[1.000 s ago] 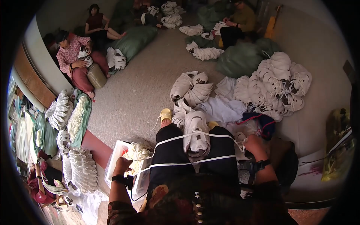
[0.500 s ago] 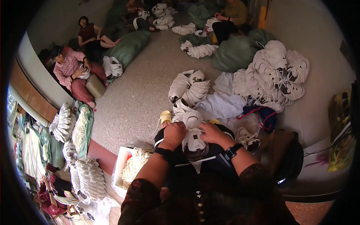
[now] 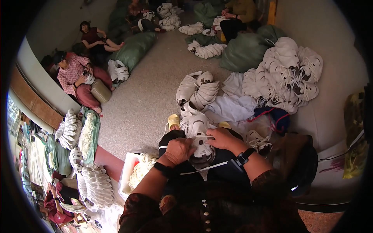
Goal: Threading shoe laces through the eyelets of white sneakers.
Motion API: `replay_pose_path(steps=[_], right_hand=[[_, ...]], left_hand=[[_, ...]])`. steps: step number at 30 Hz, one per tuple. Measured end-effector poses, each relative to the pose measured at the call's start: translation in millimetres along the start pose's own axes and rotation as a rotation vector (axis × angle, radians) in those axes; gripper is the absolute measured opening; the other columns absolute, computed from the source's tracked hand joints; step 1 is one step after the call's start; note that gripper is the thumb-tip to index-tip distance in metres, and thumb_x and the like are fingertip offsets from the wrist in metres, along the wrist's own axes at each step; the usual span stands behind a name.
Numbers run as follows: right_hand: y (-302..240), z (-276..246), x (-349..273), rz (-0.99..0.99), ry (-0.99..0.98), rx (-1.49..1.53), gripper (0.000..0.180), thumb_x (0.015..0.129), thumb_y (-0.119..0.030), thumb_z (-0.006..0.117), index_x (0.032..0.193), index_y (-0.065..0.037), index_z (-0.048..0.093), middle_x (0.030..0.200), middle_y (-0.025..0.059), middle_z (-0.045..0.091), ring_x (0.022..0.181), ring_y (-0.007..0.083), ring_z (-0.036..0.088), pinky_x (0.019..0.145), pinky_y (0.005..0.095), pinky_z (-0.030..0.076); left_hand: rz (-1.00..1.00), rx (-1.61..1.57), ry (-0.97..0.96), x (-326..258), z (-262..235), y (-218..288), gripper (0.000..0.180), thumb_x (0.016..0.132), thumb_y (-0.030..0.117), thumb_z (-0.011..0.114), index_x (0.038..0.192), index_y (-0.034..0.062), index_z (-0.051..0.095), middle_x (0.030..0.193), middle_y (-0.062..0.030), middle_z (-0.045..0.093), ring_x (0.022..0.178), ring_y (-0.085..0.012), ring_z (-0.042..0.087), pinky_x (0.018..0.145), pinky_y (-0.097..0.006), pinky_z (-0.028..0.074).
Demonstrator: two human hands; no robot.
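Observation:
A white sneaker (image 3: 203,128) rests on my lap between my knees, its dark-lined heel opening nearest me. At its left side my left hand (image 3: 178,151) is closed, fingers curled in beside the upper; whatever they grip is hidden. My right hand (image 3: 225,139) pinches a white shoelace (image 3: 202,136) that lies across the shoe's top. Over my thighs runs a thin white cord (image 3: 208,168). Just beyond the sneaker, more white shoes (image 3: 189,109) sit by my feet.
Left of my legs stands a white box (image 3: 128,171) of loose laces (image 3: 142,167). A big shoe pile (image 3: 285,73) rises at right, near a green sack (image 3: 244,54). Shoe rows (image 3: 97,184) lie at left. A dark bag (image 3: 301,159) is by my right side. Several people sit around.
My left hand has dropped from the lacing to the shoe's left side, nearer me. The right hand stays at the lace. The whole view has shifted slightly.

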State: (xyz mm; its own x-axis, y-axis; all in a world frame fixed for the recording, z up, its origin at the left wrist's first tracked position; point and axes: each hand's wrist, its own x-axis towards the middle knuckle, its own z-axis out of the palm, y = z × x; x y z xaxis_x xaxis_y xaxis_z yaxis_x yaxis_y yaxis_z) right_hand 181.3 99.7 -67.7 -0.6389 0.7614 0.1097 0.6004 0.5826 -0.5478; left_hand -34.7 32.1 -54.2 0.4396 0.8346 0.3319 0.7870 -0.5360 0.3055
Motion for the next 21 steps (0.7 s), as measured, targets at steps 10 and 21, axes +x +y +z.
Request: replay_pose_path(steps=[10,21], right_hand=[[-21,8,-13,0.115,-0.049,-0.130,0.031,0.078,-0.024,0.054,0.096,0.001,0.052,0.078,0.0198,0.063,0.078,0.0357,0.062,0.071,0.0447,0.049],[46,-22,-18,-0.017,0.112,-0.114,0.010,0.078,-0.016,0.053,0.074,-0.008,0.058,0.068,0.0159,0.058,0.070,0.0370,0.057,0.062,0.0445,0.045]], left_hand=[[-0.091,0.206,-0.040,11,25,-15,0.015,0.079,0.018,0.051,0.070,0.0060,0.057,0.059,-0.0155,0.060,0.054,-0.0307,0.061,0.050,-0.041,0.049],[-0.238,-0.333,0.077,-30,-14,-59,0.005,0.077,0.015,0.065,0.080,0.0103,0.066,0.078,-0.0079,0.066,0.073,-0.0223,0.064,0.065,-0.032,0.051]])
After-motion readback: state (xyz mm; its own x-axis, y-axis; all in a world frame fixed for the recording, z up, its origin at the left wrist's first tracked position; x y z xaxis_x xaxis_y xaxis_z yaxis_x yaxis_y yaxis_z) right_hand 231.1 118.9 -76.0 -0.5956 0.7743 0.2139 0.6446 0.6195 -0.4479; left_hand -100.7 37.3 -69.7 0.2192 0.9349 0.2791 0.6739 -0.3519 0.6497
